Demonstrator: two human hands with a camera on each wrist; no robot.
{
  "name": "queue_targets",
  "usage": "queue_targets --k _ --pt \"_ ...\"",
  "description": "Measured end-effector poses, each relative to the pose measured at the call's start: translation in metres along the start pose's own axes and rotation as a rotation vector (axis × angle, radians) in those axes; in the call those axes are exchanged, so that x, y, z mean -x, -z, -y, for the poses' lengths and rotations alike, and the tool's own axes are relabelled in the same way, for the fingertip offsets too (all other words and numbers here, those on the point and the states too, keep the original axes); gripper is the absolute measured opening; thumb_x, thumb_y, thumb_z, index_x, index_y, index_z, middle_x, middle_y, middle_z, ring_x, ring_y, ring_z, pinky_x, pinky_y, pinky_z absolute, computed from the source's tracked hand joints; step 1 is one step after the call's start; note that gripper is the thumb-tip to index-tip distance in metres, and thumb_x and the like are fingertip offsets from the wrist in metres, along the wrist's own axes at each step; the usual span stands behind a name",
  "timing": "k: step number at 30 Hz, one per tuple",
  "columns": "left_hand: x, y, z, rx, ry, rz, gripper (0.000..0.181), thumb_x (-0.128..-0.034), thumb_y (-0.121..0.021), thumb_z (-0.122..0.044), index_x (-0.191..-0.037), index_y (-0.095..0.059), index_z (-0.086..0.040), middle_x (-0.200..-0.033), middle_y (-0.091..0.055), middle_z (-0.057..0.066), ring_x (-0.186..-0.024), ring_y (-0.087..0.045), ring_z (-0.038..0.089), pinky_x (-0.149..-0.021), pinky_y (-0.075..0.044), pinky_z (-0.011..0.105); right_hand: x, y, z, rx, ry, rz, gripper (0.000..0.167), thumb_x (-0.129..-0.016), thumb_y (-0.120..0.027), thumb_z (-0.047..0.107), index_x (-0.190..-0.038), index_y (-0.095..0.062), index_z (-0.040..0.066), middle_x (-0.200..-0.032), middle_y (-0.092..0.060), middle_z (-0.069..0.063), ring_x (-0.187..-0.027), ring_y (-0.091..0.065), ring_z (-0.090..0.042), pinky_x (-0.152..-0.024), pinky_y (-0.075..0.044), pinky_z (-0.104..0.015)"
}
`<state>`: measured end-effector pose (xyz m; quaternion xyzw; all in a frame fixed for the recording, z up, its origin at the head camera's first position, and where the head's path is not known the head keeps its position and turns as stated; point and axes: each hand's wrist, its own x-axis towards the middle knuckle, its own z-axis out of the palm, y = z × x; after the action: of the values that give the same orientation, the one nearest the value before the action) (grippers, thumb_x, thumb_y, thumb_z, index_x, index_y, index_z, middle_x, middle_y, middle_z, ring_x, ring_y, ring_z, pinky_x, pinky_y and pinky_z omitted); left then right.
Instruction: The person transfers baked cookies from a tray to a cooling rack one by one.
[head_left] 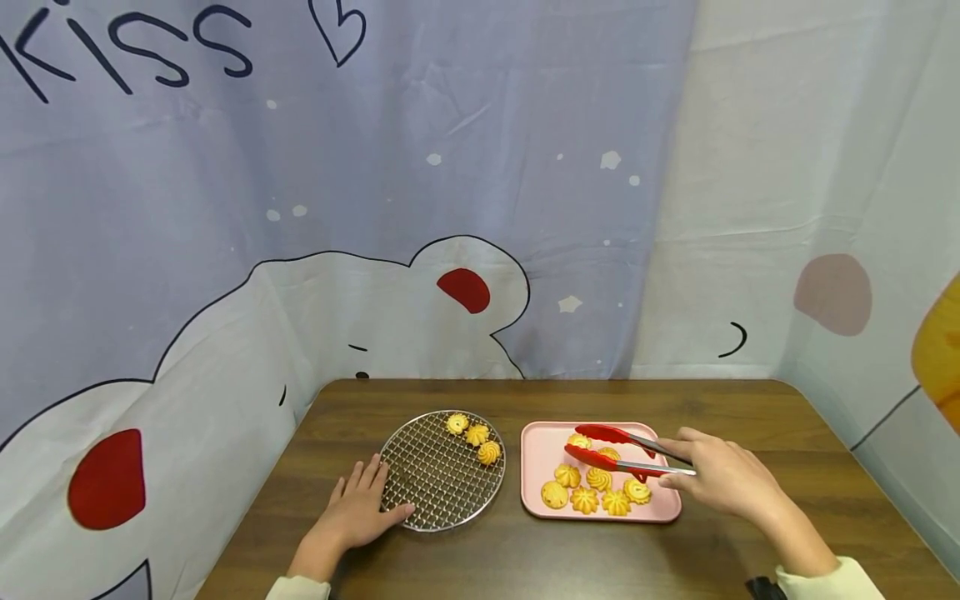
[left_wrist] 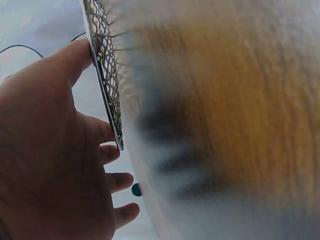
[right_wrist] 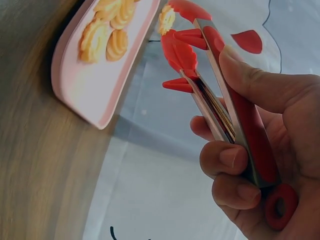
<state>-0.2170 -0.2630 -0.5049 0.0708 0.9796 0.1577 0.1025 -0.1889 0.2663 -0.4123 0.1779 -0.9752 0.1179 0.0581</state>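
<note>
My left hand, fingers spread, rests at the left edge of a round wire cooling rack. In the left wrist view its fingers touch the rim of the rack. Three piped butter cookies lie at the rack's upper right. My right hand grips red-tipped metal tongs above a pink tray. Between the tong tips in the right wrist view is a cookie; whether they touch it on both sides I cannot tell. Several more cookies lie on the tray.
The rack and tray stand side by side on a brown wooden table, a narrow strip of wood between them. Behind the table hangs a printed cloth with cartoon figures; it also covers the right side.
</note>
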Motion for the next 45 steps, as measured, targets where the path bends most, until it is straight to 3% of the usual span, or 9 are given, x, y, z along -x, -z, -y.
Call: queue_targets --k 17,27,45 --pt "0.003 -0.001 0.0 0.009 0.003 -0.003 0.101 -0.092 -0.058 -0.068 -0.155 -0.031 0.006 -0.165 -0.019 0.027 -0.15 -0.014 0.052 -0.116 -0.009 0.072 -0.018 -0.006 0.024 0.009 0.061 -0.025 0.05 -0.082 -0.082 0.04 -0.125 -0.074 0.018 -0.101 -0.063 0.01 -0.07 -0.054 -0.005 -0.057 -0.044 -0.032" --pt "0.002 -0.001 0.001 0.019 0.003 -0.002 0.1 -0.0923 -0.058 -0.067 -0.156 -0.031 0.005 -0.165 -0.018 0.026 -0.151 -0.013 0.052 -0.116 -0.009 0.072 -0.031 -0.009 0.036 0.012 0.083 -0.022 0.054 -0.082 -0.081 0.043 -0.128 -0.073 0.017 -0.106 -0.066 0.006 -0.078 -0.063 -0.013 -0.063 -0.05 -0.038" --pt "0.001 -0.001 0.0 0.019 -0.008 -0.015 0.101 -0.0921 -0.057 -0.068 -0.156 -0.031 0.005 -0.165 -0.019 0.026 -0.15 -0.014 0.052 -0.116 -0.009 0.072 -0.054 -0.018 0.061 -0.04 0.096 0.012 0.055 -0.084 -0.082 0.036 -0.136 -0.067 0.026 -0.099 -0.062 0.01 -0.065 -0.048 -0.006 -0.055 -0.039 -0.027"
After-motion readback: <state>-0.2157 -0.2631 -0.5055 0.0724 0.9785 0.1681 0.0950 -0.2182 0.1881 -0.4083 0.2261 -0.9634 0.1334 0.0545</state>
